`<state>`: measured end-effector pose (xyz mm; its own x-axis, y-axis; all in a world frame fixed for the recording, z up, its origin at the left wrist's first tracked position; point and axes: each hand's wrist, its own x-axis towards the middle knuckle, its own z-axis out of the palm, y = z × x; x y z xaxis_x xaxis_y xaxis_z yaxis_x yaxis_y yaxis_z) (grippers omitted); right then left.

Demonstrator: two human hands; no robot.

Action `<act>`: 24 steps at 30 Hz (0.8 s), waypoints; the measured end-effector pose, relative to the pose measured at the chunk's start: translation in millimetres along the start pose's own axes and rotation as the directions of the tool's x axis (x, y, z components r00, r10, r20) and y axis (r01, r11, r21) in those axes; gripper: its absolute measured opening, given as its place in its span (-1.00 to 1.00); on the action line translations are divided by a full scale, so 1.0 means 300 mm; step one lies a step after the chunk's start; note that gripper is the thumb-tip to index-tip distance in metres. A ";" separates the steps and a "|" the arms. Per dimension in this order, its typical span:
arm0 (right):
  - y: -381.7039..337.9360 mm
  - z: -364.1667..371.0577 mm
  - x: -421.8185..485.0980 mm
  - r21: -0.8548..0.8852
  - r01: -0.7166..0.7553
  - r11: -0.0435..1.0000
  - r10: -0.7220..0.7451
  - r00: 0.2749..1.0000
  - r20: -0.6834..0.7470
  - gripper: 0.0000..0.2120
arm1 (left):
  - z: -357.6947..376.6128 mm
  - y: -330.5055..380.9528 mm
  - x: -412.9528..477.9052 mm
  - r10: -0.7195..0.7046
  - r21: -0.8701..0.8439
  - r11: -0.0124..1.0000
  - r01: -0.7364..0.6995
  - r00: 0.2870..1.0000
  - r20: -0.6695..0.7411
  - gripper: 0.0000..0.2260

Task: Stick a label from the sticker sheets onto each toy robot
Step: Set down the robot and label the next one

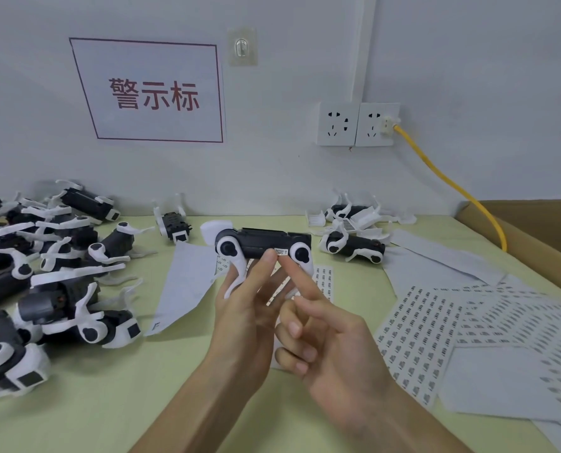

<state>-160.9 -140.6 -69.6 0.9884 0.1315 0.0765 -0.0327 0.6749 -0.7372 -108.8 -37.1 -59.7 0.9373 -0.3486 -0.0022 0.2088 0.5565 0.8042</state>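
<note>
toy robot (263, 245): black body, white legs, black round joints. label (281, 251) white, dark print. pile (53, 299): same black/white. table (141, 403) pale green. sticker sheets (416, 338) white, grid of small dark marks. cable (442, 173) yellow. sign (151, 93) white, dark-red border and characters. box (534, 230) brown.

Horizontal black toy robot (262, 246) (white label (281, 252))

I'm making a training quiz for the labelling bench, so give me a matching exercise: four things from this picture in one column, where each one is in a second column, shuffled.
1 held toy robot
2 pile of toy robots
3 sticker sheets
4 yellow cable

A plugged into the wall socket
B on the table, right side
C in the left hand
D on the table, left side

Pairs: 1-C, 2-D, 3-B, 4-A
</note>
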 end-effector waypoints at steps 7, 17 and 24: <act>0.003 0.006 -0.003 -0.012 -0.007 1.000 0.007 1.000 0.001 -0.54 | 0.003 -0.006 0.008 0.080 -0.036 0.996 -0.083 0.993 -0.085 -0.66; 0.006 0.006 -0.006 -0.009 -0.014 1.000 0.014 1.000 0.005 -0.56 | -0.002 -0.010 0.013 0.112 -0.048 0.992 -0.121 0.981 -0.156 -0.69; 0.004 0.004 -0.005 0.043 -0.030 0.999 0.029 0.999 0.017 -0.54 | -0.007 -0.012 0.016 0.183 -0.035 0.981 -0.190 0.972 -0.145 -0.74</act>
<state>-162.6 -139.0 -69.8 0.9843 0.1635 0.0666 -0.0685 0.7011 -0.7097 -104.5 -39.3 -63.8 0.9901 -0.1277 0.0588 0.0367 0.6385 0.7687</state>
